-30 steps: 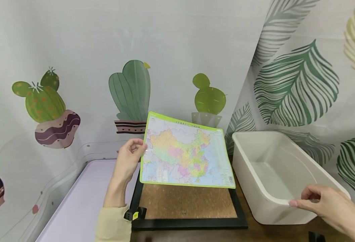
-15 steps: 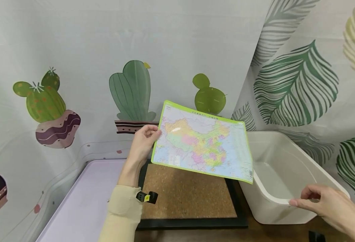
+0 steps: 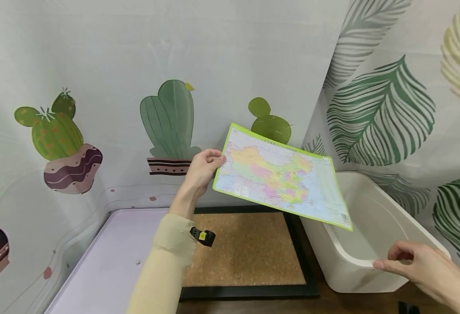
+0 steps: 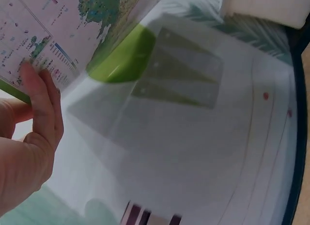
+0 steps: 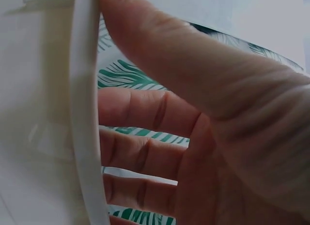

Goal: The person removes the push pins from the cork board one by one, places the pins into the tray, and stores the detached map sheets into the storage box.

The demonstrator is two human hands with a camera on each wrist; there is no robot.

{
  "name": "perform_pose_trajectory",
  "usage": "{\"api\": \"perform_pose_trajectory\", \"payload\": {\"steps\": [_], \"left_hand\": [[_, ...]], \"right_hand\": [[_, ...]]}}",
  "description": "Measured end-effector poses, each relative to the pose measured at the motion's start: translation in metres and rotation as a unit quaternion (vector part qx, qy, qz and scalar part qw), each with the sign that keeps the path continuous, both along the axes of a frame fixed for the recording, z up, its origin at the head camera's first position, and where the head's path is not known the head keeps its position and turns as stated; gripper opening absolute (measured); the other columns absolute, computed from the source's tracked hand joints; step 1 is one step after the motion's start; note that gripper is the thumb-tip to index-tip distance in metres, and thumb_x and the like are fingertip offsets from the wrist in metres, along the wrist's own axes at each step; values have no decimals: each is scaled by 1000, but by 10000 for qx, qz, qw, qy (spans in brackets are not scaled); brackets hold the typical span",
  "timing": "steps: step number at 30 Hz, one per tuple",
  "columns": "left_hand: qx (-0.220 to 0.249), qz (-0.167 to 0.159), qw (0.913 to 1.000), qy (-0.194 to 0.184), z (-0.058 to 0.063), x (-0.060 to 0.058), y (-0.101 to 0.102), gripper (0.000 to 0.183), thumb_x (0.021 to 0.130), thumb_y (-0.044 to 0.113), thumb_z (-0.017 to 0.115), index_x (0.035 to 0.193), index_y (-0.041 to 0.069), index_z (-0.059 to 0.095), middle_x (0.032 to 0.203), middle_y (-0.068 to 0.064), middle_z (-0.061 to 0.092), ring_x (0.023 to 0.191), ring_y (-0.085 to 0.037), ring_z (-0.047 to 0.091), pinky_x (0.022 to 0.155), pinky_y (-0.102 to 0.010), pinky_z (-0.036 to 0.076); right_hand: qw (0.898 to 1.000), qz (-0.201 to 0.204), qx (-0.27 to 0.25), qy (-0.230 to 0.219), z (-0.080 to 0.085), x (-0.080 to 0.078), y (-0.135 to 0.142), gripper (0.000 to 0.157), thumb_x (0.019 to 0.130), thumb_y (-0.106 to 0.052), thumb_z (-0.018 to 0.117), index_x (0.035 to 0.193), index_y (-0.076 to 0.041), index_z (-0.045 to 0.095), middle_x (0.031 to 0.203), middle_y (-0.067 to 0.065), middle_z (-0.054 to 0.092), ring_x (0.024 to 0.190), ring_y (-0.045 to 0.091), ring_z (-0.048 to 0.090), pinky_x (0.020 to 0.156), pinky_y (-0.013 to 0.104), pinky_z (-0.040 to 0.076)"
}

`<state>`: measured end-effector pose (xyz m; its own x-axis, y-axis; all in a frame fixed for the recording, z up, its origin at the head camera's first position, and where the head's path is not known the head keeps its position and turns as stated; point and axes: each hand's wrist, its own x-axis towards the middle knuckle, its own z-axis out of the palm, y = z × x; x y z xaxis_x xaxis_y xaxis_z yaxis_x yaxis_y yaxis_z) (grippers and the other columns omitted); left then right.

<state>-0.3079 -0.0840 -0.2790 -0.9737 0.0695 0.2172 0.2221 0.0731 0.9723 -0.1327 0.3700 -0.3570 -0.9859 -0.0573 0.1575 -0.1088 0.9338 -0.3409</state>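
A map sheet point(image 3: 273, 179) with a bright green border hangs tilted in the air in the head view. My left hand point(image 3: 204, 169) pinches its left edge between thumb and fingers; the left wrist view shows those fingers lying against the printed sheet point(image 4: 38, 28). The map's lower right corner overlaps the off-white plastic bin point(image 3: 349, 266) from above. At the bin's near rim, my right hand point(image 3: 420, 266) holds on with the thumb at the rim. In the right wrist view the fingertips point(image 5: 109, 106) disappear behind the bin's rim point(image 5: 87, 113).
A black-framed cork board point(image 3: 249, 257) lies on the dark brown table point(image 3: 253, 305), between the bin and a pale lilac surface point(image 3: 100, 261) at left. Behind them hangs a printed cloth point(image 3: 222, 65) with cactus and leaf patterns.
My left hand has carried the map up and to the right, away from over the cork board and partly over the bin. The right hand stays at the bin's rim.
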Motion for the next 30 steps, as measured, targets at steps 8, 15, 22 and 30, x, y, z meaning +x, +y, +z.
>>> {"api": "perform_pose_trajectory", "payload": {"steps": [8, 15, 22, 30], "left_hand": [[-88, -169, 9996, -189, -11, -7, 42, 18, 97, 10, 62, 111, 0, 60, 89, -10, 63, 80, -19, 61, 68, -28, 50], [-119, -238, 9993, -276, -24, -9, 67, 14, 98, 9, 61, 108, 0, 58, 85, -9, 61, 76, -18, 60, 67, -32, 54], [-65, -279, 9985, -463, -35, -9, 88, 10, 98, 11, 60, 105, 3, 58, 85, -10, 61, 74, -19, 63, 66, -33, 54], [164, -316, 9976, -601, -47, -10, 112, 8, 98, 7, 60, 103, 3, 57, 81, -9, 59, 66, -17, 61, 62, -33, 53]], "right_hand": [[9998, -20, 45, -196, -1, -3, 1, 28, 83, -46, 75, 74, -24, 61, 80, -7, 63, 78, 11, 58, 67, 42, 47], [9994, -56, 46, -326, 0, -4, 0, 29, 84, -47, 74, 75, -23, 62, 81, -6, 64, 81, 20, 59, 67, 43, 47], [9994, -18, 63, -348, 0, -3, -1, 30, 85, -47, 73, 73, -23, 61, 80, -8, 63, 75, 7, 57, 68, 43, 48], [9988, 46, -28, -493, 1, -4, -2, 28, 87, -46, 71, 77, -21, 64, 82, -7, 64, 81, 19, 60, 71, 51, 49]]}}
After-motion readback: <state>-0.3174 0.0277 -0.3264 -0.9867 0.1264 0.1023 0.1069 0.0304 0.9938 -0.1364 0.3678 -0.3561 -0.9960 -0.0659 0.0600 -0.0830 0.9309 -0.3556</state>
